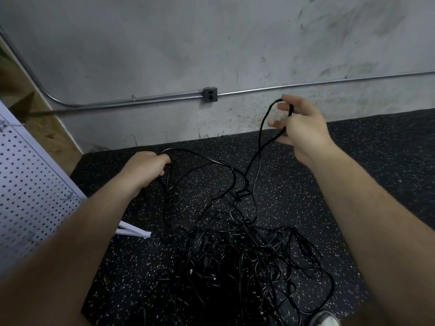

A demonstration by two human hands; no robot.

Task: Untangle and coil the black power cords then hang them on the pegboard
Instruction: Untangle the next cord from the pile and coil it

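At the bottom right edge of the frame, one rounded grey-white shoe tip (326, 319) is showing. Just above it, in the lower middle, the black power cords (247, 255) are lying in a single dense heap of thin, glossy, round loops. How many cords are making it up cannot be counted. They are resting on a black rubber floor mat (353, 184) speckled with pale flecks.

Two bare forearms are reaching in from the lower corners. The left hand (147, 167), at mid-left, is curling its fingers round a strand arching out of the heap. The right hand (303, 128), higher at mid-right and slightly blurred, is holding up a narrow loop of cord pinched at its fingers, with the other fingers spreading loosely. Two lines are running from the loop down to the heap.

Along the left edge, one white pegboard (28, 184) is standing, its face a regular grid of small round holes, with a white angled foot (134, 231) on the mat. Beyond, a rough, stained grey concrete wall (164, 43) is carrying one thin metal conduit (329, 84) and one square grey outlet box (210, 94).
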